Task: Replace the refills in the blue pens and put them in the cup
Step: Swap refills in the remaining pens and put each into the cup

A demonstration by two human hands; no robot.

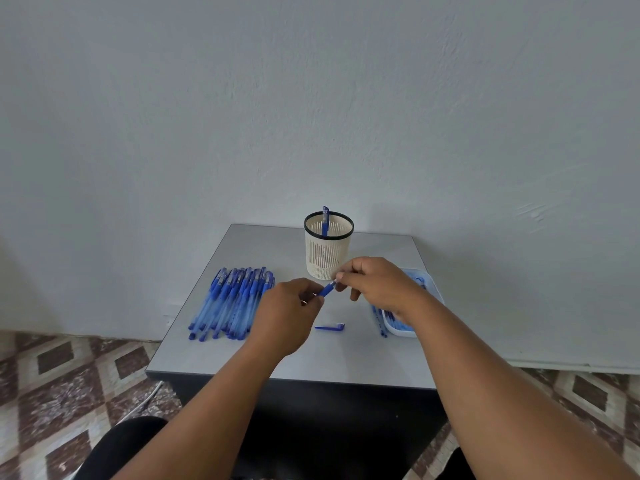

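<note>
A blue pen (326, 290) is held above the grey table (242, 355) between both hands. Its lower end is gripped by the curled fingers of the left hand (289, 315); its upper end, near the tip, is pinched by the fingertips of the right hand (375, 284). A blue pen cap (329, 327) is seen lying on the table just below the hands. Behind them a cream slotted cup (328, 249) is stood, with one blue pen (325, 221) upright in it. A row of blue pens (230, 303) is laid at the left, and a white tray (410, 329) of blue items at the right is partly hidden by the right forearm.
</note>
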